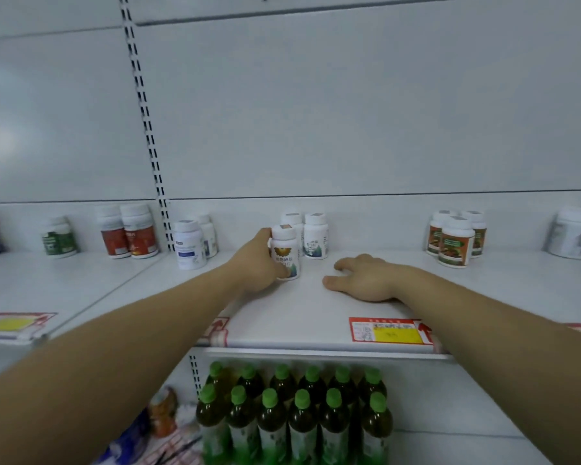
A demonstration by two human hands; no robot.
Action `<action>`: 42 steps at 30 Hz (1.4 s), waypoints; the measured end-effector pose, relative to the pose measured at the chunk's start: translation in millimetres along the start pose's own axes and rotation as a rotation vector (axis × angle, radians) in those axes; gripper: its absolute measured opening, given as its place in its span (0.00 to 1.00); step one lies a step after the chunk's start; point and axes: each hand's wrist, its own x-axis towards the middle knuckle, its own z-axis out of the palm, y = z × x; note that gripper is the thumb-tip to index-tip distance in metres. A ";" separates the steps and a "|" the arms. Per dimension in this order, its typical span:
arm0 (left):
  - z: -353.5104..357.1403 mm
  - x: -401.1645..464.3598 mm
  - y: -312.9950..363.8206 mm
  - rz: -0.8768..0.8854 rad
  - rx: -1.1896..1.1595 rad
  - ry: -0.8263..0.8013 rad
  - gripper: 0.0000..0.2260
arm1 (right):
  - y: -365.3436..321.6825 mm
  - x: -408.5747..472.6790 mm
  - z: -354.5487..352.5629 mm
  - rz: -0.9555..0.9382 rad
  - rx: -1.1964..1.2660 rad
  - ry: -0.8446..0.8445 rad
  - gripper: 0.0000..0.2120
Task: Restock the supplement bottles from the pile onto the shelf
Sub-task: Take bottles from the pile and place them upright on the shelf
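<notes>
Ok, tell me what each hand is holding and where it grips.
Left hand grips the white supplement bottle round its body. Right hand rests flat on the shelf, holding nothing.

Shop: white slotted retail shelf (316, 317), price tags (388, 331) on edge, stocked supplement bottles (453, 241), drinks (296, 414) below.

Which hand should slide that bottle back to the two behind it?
Left, probably. The left hand already grips the bottle; the right hand rests flat on the shelf, apart from it.
</notes>
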 end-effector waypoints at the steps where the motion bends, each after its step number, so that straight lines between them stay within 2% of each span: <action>1: 0.9 5.2 -1.3 0.005 0.008 -0.003 0.31 | 0.6 1.3 -0.7 0.002 -0.010 -0.020 0.37; 7: 3.3 30.4 -10.4 -0.009 0.065 -0.001 0.31 | 0.5 4.1 -2.7 0.011 -0.008 -0.055 0.37; 15: 5.2 48.2 -10.1 -0.026 0.073 -0.035 0.31 | 0.0 5.6 -0.1 0.030 0.047 -0.009 0.36; 17: 2.1 43.9 -9.1 -0.041 0.070 -0.072 0.34 | -1.1 4.8 -0.4 0.032 0.065 -0.007 0.35; 20: -5.6 29.3 -7.0 -0.112 0.074 -0.138 0.44 | 0.8 2.1 -7.8 0.010 0.083 -0.021 0.35; 24: -27.5 0.5 -7.4 -0.105 0.164 -0.165 0.40 | -11.9 2.4 -33.0 -0.048 0.094 0.135 0.34; 26: -41.8 -21.7 -9.5 -0.059 0.222 -0.155 0.36 | -32.4 6.1 -42.5 -0.122 0.065 0.231 0.28; 27: -49.4 -33.9 -11.8 -0.043 0.248 -0.147 0.35 | -46.5 8.8 -44.4 -0.159 0.052 0.254 0.26; 30: -78.8 -72.2 -26.6 -0.028 0.344 -0.104 0.32 | -101.6 16.6 -39.5 -0.245 0.043 0.295 0.33; 33: -120.3 -112.8 -57.6 -0.070 0.410 -0.014 0.31 | -179.8 22.5 -27.0 -0.391 0.023 0.341 0.33; 37: -191.2 -176.7 -124.9 -0.188 0.441 0.097 0.31 | -310.8 24.7 6.3 -0.557 0.018 0.315 0.30; 42: -284.3 -276.7 -234.6 -0.370 0.545 0.158 0.31 | -500.8 7.6 63.8 -0.789 0.074 0.246 0.33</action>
